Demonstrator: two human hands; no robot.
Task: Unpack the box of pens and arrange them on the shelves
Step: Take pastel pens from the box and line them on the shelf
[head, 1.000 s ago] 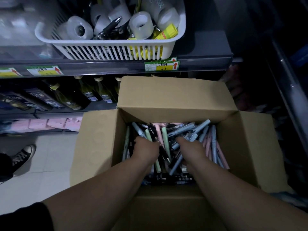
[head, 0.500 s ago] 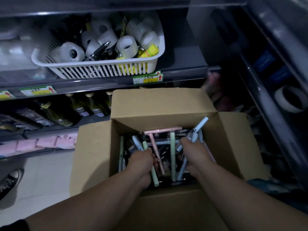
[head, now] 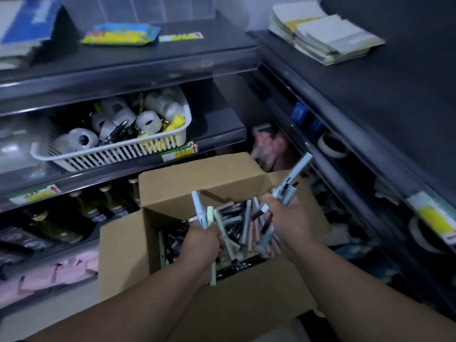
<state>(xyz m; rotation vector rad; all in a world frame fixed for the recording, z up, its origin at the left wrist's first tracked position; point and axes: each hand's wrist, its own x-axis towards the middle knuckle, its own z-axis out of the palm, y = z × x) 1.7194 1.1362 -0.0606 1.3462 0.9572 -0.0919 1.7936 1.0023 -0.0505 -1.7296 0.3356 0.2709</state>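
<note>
Directly over the open cardboard box (head: pixel 128 255), the left grip (head: pixel 202 245) is clamped round a few blue and green pens (head: pixel 200 213), and the right grip (head: pixel 288 218) round a pale blue bunch (head: pixel 293 178). Loose pens (head: pixel 246 225) lie inside the box. A white basket (head: pixel 116 154) sits behind the box.

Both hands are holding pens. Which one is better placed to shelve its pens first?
Probably the right hand: its light-blue pens stick up above the box, close to the right-side shelves. The left hand grips its bundle lower, over the box.
</note>
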